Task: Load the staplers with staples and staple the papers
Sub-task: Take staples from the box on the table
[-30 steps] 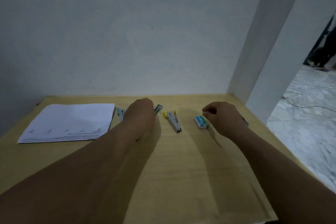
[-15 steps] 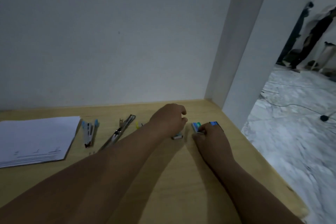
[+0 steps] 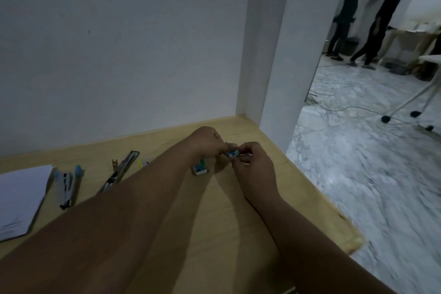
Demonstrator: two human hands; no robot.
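Both hands meet over the far right part of the wooden table. My left hand and my right hand together pinch a small blue-green staple box, held just above the table. A second staple box lies on the table below my left hand. A blue stapler lies opened out flat at the left. A black stapler lies opened beside it, and a yellow stapler is mostly hidden by my left forearm. A stack of white papers sits at the far left.
A white wall backs the table and a white pillar stands at its far right corner. The table's right edge drops to a marble floor with cables. Two people stand in the far room.
The camera has swung right. My right hand lifted one staple box off the table and my left hand came over to pinch it too; the other box stays on the table.
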